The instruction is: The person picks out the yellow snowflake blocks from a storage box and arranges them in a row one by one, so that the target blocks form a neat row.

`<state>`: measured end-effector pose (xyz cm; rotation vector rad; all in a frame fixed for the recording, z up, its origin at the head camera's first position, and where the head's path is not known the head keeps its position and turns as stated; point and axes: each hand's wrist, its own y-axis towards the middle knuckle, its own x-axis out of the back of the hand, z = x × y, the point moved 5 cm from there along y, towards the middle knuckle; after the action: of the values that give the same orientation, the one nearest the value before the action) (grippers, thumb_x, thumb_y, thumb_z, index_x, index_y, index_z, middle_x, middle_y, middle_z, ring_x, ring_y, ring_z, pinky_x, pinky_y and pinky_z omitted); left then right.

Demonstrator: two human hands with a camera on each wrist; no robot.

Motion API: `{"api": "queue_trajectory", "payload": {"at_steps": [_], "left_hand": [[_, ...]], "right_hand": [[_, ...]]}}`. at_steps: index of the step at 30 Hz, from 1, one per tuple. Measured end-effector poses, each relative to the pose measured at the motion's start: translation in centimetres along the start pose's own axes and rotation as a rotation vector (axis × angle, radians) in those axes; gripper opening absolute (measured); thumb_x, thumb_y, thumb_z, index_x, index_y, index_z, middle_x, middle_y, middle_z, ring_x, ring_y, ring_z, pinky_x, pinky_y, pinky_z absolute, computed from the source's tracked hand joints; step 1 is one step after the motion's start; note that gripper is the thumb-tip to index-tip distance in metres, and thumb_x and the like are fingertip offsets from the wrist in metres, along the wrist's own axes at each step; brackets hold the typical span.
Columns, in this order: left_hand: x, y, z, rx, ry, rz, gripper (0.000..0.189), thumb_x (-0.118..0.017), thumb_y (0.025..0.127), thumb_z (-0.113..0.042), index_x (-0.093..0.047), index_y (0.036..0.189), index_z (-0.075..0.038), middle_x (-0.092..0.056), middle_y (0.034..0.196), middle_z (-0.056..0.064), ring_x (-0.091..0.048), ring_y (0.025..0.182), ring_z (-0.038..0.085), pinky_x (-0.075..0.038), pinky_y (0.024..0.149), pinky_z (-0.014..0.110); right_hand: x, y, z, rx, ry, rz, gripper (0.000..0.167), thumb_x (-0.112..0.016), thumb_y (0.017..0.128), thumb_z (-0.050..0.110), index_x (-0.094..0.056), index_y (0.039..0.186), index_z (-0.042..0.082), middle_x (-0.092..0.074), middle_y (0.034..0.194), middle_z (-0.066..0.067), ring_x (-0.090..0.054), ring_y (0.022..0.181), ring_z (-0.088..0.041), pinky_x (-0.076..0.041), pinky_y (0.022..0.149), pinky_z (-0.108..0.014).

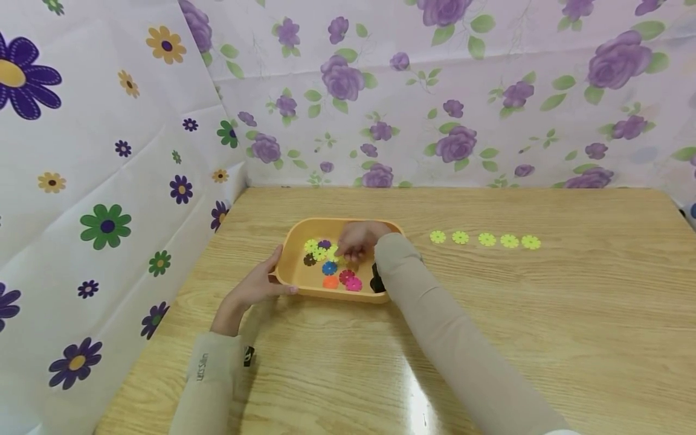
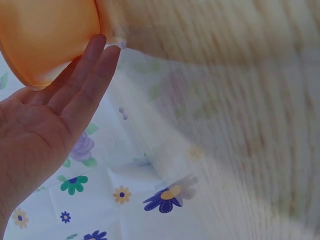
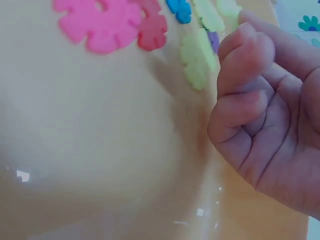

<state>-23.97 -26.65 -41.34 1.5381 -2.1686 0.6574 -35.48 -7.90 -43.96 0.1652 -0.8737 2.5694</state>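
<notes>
A: Where is the left hand (image 1: 257, 285)?

B: At the left end of an orange, round-cornered plastic tray (image 1: 331, 295). Its fingers lie fairly straight against the outside of the wall, and the thumb is spread away from them along the near rim.

A: And the right hand (image 1: 357, 240)?

B: Inside the tray, well to the right of the left hand. Its index finger stretches toward some yellow-green, notched, flower-shaped plastic discs (image 1: 319, 254) just left of it; the other fingers in sight curl toward the palm.

A: Is it pinching one?

B: I can't tell. The fingertip meets the discs, but the thumb's place is hidden.

A: What else lies by that hand?

B: To its left, among the yellow-green ones, a purple notched plastic disc (image 1: 324, 244) and a brown notched plastic disc (image 1: 309, 260). On its near side, a blue notched plastic disc (image 1: 329, 267), then orange (image 1: 330, 282), crimson (image 1: 346, 276) and pink (image 1: 354, 284) ones of the same shape.

A: Any outside the tray?

B: A row of five yellow-green discs (image 1: 487, 240), to the right of the right hand, flat on the wood-grained table (image 1: 522, 326).
</notes>
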Motion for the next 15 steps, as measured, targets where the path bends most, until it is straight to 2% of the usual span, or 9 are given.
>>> {"api": "queue_trajectory", "payload": {"at_steps": [7,15], "left_hand": [[0.0,0.0,0.1,0.008,0.001,0.0,0.107,-0.076,0.074,-0.016,0.003,0.144,-0.001,-0.013,0.146,0.028,-0.044,0.117,0.037,-0.039,0.094,0.044],[0.0,-0.1,0.1,0.001,-0.009,-0.002,0.105,-0.075,0.075,-0.014,0.003,0.144,-0.001,-0.014,0.145,0.03,-0.044,0.116,0.038,-0.039,0.093,0.044]], "right_hand": [[0.4,-0.6,1.4,0.075,0.045,0.041,0.033,-0.057,0.091,0.019,-0.053,0.061,0.007,-0.049,0.054,-0.002,-0.04,0.047,-0.01,-0.033,0.048,-0.023],[1.0,-2.4,3.4,0.158,0.042,0.042,0.039,-0.058,0.09,0.018,-0.044,0.054,0.01,-0.034,0.046,0.002,-0.024,0.041,-0.008,-0.023,0.043,-0.022]]}}
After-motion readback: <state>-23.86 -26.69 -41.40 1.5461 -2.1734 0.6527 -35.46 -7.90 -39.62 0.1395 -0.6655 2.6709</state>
